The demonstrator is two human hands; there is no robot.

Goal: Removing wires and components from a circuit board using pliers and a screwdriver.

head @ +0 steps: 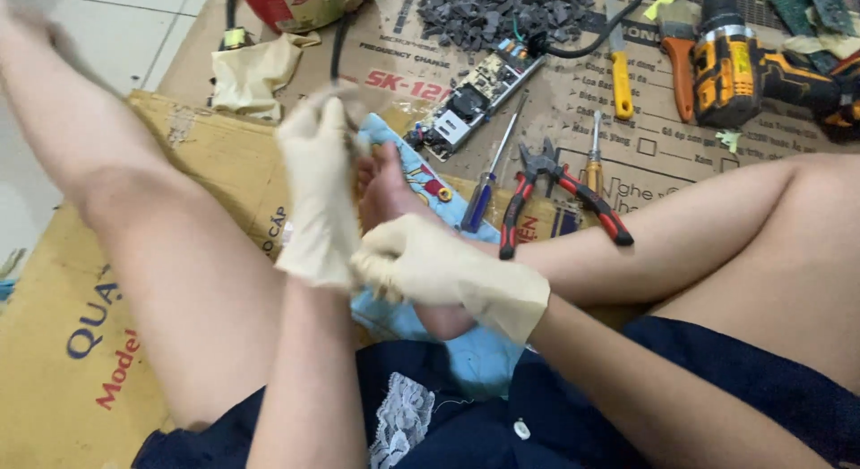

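Two gloved hands meet over flattened cardboard (pixel 81 344) on the floor, between the person's bare legs. The left hand (pixel 315 196) is raised and closed around a black cable (pixel 339 52), which runs straight away from the body toward the circuit board (pixel 475 94) beyond. The right hand (pixel 430 267) sits lower, just beside the left wrist, pinching the left glove's cuff. Red-handled pliers (pixel 560 196) and a blue screwdriver (pixel 488 178) lie nearer the right hand.
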